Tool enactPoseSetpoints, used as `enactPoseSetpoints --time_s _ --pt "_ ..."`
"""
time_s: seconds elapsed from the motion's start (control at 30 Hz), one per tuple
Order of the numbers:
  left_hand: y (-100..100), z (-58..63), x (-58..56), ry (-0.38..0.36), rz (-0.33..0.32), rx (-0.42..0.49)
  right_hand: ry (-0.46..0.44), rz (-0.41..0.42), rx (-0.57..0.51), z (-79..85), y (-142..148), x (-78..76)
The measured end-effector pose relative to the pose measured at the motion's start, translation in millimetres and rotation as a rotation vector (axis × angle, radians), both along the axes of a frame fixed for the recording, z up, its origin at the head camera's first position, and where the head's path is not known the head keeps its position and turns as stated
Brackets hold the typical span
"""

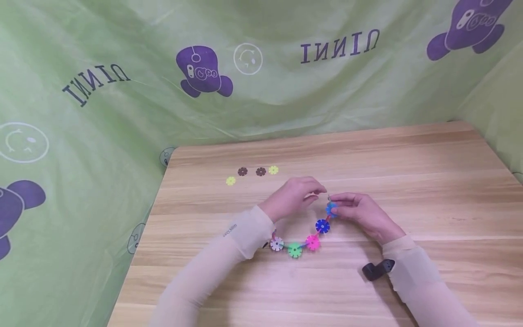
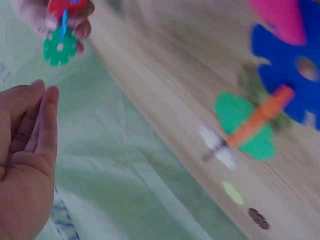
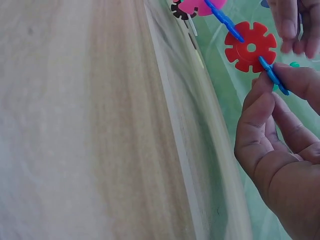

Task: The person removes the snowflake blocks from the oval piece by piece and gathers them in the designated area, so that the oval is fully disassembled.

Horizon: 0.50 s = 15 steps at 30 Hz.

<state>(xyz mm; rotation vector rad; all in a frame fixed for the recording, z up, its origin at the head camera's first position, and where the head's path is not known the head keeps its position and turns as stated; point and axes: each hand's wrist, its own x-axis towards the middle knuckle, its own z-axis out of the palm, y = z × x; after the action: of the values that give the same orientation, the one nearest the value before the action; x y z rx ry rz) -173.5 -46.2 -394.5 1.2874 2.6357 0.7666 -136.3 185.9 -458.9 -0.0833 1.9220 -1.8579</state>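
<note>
A chain of notched plastic discs in several colours hangs in a curve, its discs slotted edge to edge. My right hand pinches a blue disc near the chain's upper end between thumb and fingers. A red disc joins it on one side; a green disc is at the end by my fingers. My left hand is held just left of that end, thumb and fingertips close together with nothing between them. The chain's other end passes behind my left wrist, partly hidden in the head view.
Loose discs lie on the wooden table beyond my left hand: a yellow one, two brown ones, the left of which is nearer it, and another yellow one. A green printed curtain hangs behind the table and at its sides.
</note>
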Motion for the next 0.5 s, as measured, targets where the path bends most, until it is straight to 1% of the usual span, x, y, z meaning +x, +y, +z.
enactPoseSetpoints --time_s 0.03,0.1,0.2,0.27,0.3,0.43,0.5 --pt "3.5 -0.8 0.8 0.024 -0.027 -0.022 -0.004 -0.001 -0.004 -0.7 -0.2 0.4" --pt "9.3 -1.8 2.0 0.044 -0.064 -0.062 -0.009 0.002 -0.011 -1.8 -0.4 0.8" --pt "15.5 -2.3 2.3 0.021 -0.104 -0.106 -0.008 0.005 -0.018 -2.0 -0.7 0.9" --pt "18.2 -2.1 2.0 0.026 -0.128 -0.136 0.0 0.009 -0.022 -1.4 -0.4 0.5" --pt "19.3 -2.1 1.7 0.041 -0.139 -0.153 0.004 0.012 -0.027 -0.9 -0.4 0.4" --pt "22.0 -2.8 -0.3 0.182 -0.187 -0.226 0.009 0.017 -0.031 0.9 -1.2 -0.1" --pt "23.0 -4.0 -1.6 0.233 -0.202 -0.254 0.006 0.013 -0.027 1.0 -2.2 0.1"
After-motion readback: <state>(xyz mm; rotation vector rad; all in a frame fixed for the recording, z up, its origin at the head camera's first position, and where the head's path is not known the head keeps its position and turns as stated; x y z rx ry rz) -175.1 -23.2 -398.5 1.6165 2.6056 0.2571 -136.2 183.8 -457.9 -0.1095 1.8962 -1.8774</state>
